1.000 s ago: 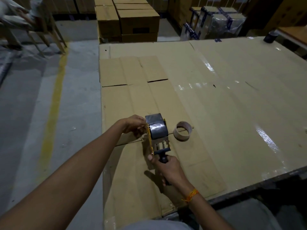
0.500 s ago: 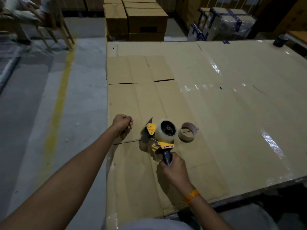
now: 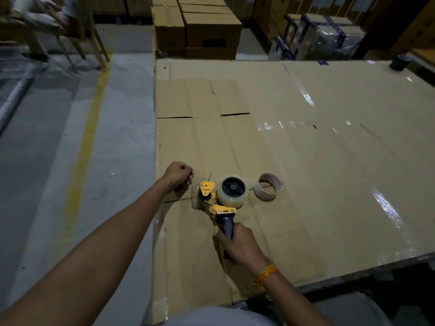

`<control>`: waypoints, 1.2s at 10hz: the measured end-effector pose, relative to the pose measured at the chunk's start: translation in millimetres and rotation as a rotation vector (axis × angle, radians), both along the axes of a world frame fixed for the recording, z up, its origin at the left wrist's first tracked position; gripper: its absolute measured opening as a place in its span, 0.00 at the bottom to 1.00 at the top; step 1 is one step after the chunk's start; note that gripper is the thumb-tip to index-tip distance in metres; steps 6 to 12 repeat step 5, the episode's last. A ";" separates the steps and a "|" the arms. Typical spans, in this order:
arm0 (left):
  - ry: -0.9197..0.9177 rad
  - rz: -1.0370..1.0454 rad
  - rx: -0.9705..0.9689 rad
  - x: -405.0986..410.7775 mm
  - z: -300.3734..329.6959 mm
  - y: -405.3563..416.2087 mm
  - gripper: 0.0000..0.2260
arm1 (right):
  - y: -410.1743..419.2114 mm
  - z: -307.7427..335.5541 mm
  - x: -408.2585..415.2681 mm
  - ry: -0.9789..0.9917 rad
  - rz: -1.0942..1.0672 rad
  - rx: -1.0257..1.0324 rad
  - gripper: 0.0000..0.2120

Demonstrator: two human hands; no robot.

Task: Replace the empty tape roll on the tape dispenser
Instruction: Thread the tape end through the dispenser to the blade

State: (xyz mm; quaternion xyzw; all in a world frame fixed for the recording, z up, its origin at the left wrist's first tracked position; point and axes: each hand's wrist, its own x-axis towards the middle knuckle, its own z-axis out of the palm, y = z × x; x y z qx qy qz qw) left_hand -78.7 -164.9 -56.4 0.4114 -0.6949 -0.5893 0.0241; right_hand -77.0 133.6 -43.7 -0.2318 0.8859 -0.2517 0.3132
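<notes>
The dispenser lay on its side on the cardboard-covered table, its open face turned up so that the hub and the roll on it could be checked at a glance; the roll was full, pale and glossy, seated over the black hub, which suggests the fresh tape was already mounted. Just right of the dispenser, close but apart from it, the empty core sat on the cardboard, likely put there only to be out of the way.

The right hand was wrapped fully around the black handle at the dispenser's near end, fingers closed on it, probably to pin the tool flat against the table. The left hand was just left of the dispenser's yellow front plate, curled into a loose fist with knuckles up; whether it pinched a strand of tape I could not tell, though something pale and filmy showed beside the plate, and a hand placed there would suit drawing the tape end out past the roller.

By my reading the swap itself was done and only threading the tape through the front remained; the risk there is clear tape folding onto itself or sticking to the cardboard.
</notes>
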 end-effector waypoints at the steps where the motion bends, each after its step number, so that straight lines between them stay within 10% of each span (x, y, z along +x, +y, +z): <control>1: -0.029 -0.011 -0.059 -0.6 1.4 1.9 0.16 | 5.4 8.5 -2.6 -0.107 0.124 0.004 0.21; 3: -0.044 -0.007 -0.115 -0.2 3.3 3.0 0.15 | 7.2 14.4 -11.5 -0.111 0.185 0.024 0.35; 12: -0.082 -0.086 -0.214 -4.5 6.0 4.8 0.13 | 1.5 32.7 -39.4 0.049 0.158 0.036 0.37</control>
